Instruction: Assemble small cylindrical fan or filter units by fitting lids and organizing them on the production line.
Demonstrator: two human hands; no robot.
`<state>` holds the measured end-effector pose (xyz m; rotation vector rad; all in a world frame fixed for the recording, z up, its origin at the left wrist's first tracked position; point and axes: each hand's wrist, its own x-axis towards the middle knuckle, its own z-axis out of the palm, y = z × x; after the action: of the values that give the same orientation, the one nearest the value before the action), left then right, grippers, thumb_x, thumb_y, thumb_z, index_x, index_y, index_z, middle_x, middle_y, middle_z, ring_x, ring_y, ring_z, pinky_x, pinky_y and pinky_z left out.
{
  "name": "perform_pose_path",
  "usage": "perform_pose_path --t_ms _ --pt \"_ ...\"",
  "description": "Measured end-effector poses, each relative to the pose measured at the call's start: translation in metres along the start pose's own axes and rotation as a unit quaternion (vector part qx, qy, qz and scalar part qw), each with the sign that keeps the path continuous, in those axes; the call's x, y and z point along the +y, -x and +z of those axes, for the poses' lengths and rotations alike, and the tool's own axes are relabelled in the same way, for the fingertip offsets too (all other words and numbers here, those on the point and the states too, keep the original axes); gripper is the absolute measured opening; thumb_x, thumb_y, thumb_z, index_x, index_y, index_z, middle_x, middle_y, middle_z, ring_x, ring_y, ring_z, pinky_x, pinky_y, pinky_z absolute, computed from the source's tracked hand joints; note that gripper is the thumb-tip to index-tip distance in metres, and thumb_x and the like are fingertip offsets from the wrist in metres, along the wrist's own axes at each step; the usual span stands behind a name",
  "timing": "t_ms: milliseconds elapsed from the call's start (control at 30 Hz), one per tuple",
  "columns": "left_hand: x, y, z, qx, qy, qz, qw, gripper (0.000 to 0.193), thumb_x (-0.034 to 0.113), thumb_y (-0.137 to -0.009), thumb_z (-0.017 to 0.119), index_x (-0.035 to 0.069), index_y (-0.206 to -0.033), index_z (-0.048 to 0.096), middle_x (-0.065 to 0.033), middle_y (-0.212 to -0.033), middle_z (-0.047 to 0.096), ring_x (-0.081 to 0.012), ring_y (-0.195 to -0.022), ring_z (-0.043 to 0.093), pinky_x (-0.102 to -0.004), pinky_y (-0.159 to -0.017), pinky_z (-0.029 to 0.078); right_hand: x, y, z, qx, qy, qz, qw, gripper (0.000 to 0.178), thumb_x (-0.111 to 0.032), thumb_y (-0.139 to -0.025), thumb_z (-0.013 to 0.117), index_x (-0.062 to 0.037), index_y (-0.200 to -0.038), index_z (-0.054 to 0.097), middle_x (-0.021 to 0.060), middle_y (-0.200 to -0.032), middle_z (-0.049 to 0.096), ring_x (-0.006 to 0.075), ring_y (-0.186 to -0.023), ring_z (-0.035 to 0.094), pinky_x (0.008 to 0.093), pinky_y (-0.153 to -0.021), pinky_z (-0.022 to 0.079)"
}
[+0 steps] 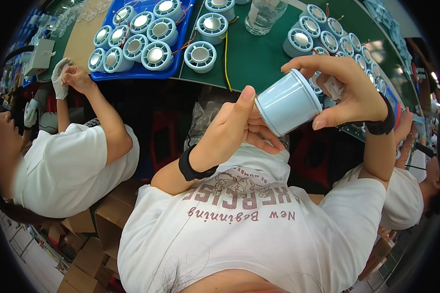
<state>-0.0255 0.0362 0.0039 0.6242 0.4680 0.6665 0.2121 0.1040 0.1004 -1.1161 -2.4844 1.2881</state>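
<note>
A glossy light blue cylindrical housing [289, 103] is held tilted above my lap, its smooth side towards me. My left hand [239, 128] grips its left end, thumb up along the edge and fingers underneath. At the other end my right hand [349, 88] curls round the rim, fingertips on top and thumb below. A crumpled white tissue or cloth [334, 88] is tucked in the right palm. Similar light blue round units with slotted tops and silver discs stand on the table; the nearest unit [200, 56] is left of my hands.
A blue tray [178, 63] full of such units with thin wires lies on the green table [247, 58]. More units [327, 41] crowd the right side. A clear plastic cup [264, 18] stands at the back. Co-workers sit on both sides; cardboard boxes [90, 256] are at lower left.
</note>
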Motion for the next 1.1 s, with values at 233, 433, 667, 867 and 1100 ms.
perform_pose_path --t_ms 233,433,667,867,1100 --pt "-0.015 -0.005 -0.011 0.143 -0.138 0.045 0.979 0.054 0.041 -0.1 0.046 -0.006 -0.124 0.055 -0.0196 -0.102 0.064 -0.0228 -0.079 0.068 -0.029 -0.07 0.057 0.043 -0.01 0.018 0.146 0.272 0.001 0.951 0.067 -0.038 -0.067 0.082 -0.004 -0.119 0.058 0.009 -0.092 0.063 0.0222 -0.073 0.062 0.0298 -0.064 0.049" --pt "-0.007 -0.007 -0.028 0.279 -0.406 0.24 0.837 0.046 0.023 -0.088 0.067 0.001 -0.127 0.056 -0.0172 -0.107 0.061 -0.0217 -0.084 0.061 -0.0287 -0.066 0.054 0.064 -0.018 0.036 0.136 0.398 0.106 0.901 0.059 -0.034 -0.076 0.075 -0.011 -0.126 0.053 0.0086 -0.089 0.059 0.0294 -0.074 0.063 0.0373 -0.064 0.05" --pt "0.014 -0.02 -0.061 0.42 -0.72 0.301 0.463 0.056 0.016 -0.078 0.074 0.002 -0.129 0.054 -0.0166 -0.115 0.054 -0.0311 -0.103 0.049 -0.039 -0.087 0.045 0.047 -0.018 0.018 0.234 0.332 0.039 0.913 0.039 -0.03 -0.084 0.068 -0.0117 -0.118 0.061 0.0089 -0.086 0.058 0.0243 -0.071 0.062 0.0322 -0.06 0.048" --pt "0.004 -0.022 -0.082 0.398 -0.677 0.307 0.537 0.056 0.016 -0.077 0.074 0.002 -0.128 0.054 -0.0194 -0.122 0.049 -0.0352 -0.106 0.044 -0.0432 -0.093 0.039 0.022 -0.032 -0.05 0.327 0.248 0.094 0.907 0.028 -0.029 -0.091 0.061 -0.0083 -0.11 0.065 0.01 -0.083 0.063 0.0206 -0.071 0.061 0.0312 -0.063 0.047" --pt "-0.002 -0.025 -0.046 0.432 -0.687 0.336 0.479 0.048 0.008 -0.077 0.071 0.006 -0.123 0.06 -0.0159 -0.117 0.049 -0.0313 -0.1 0.044 -0.0371 -0.084 0.039 0.096 -0.104 -0.187 0.191 0.45 0.146 0.86 0.034 -0.03 -0.091 0.061 -0.0025 -0.11 0.065 0.0149 -0.093 0.068 0.0275 -0.086 0.065 0.0363 -0.074 0.051"
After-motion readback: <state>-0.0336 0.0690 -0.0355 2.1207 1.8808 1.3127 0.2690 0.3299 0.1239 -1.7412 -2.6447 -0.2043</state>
